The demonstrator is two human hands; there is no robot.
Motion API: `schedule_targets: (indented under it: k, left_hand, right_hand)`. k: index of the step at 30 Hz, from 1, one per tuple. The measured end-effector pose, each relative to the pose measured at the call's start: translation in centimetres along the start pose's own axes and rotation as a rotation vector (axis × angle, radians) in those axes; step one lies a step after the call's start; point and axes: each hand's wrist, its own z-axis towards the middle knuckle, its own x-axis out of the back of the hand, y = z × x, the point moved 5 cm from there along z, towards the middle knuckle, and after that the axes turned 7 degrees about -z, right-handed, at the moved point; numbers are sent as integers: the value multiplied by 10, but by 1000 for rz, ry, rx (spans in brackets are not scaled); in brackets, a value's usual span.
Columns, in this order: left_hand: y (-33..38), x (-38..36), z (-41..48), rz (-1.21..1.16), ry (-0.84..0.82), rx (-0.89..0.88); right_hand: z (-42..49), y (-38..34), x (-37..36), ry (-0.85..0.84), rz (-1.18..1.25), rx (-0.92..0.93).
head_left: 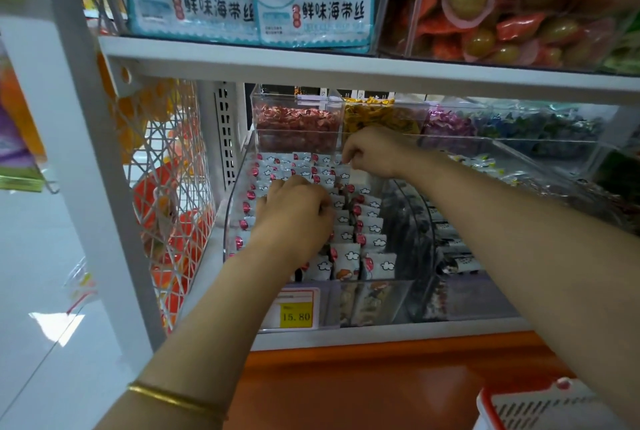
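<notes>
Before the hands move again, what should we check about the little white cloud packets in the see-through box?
1. Left hand rests among the small white cloud-print packets; whether it grips one: cannot tell.
2. Right hand pinches a packet at the back row: ok.
3. Front packet rows stand upright and in line: ok.
4. Rows hidden under that left one are tidy: cannot tell.
5. Clear plastic bin sits on the white shelf, behind the yellow price tag: ok.
</notes>
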Motion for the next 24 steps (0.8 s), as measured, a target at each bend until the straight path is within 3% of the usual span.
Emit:
schedule_targets:
  k: [6,9,14,20,24]
  left_hand:
    - [-4,3,-2,-47,1,-9]
    - [-4,6,-3,-69,26,-5]
    - [-3,9,-7,-119,58,-10]
    - [1,21,-16,-261,188,-29]
    - [3,30,-25,-463,198,24]
  right_hand:
    - [12,-15,-15,30,-267,-23]
    - [13,-14,-15,40,-262,-58]
    - [0,2,1,173,54,-182]
    - [-50,17,37,577,389,-299]
    - [-105,12,40,674,878,-400]
